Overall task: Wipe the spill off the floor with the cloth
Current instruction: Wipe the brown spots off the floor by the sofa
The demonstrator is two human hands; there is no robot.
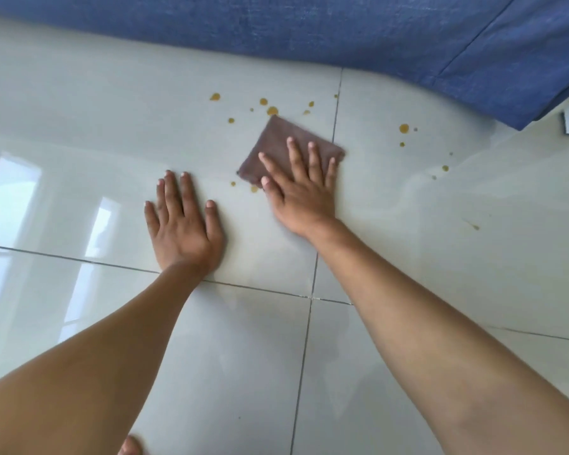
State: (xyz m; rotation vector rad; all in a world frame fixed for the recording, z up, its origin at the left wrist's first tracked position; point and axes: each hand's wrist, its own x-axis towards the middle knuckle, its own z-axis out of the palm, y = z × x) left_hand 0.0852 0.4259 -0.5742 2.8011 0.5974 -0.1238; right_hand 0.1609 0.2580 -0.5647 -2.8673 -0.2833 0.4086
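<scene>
Two bare arms reach down over the shiny pale tiled floor (79,159). Left hand (183,224) lies flat on a tile, fingers (171,192) spread, holding nothing. Right hand (301,188) presses flat on the folded brown cloth (276,142), fingers spread. Small orange-brown spill drops (272,110) lie around the cloth, below blue fabric (342,27).
</scene>
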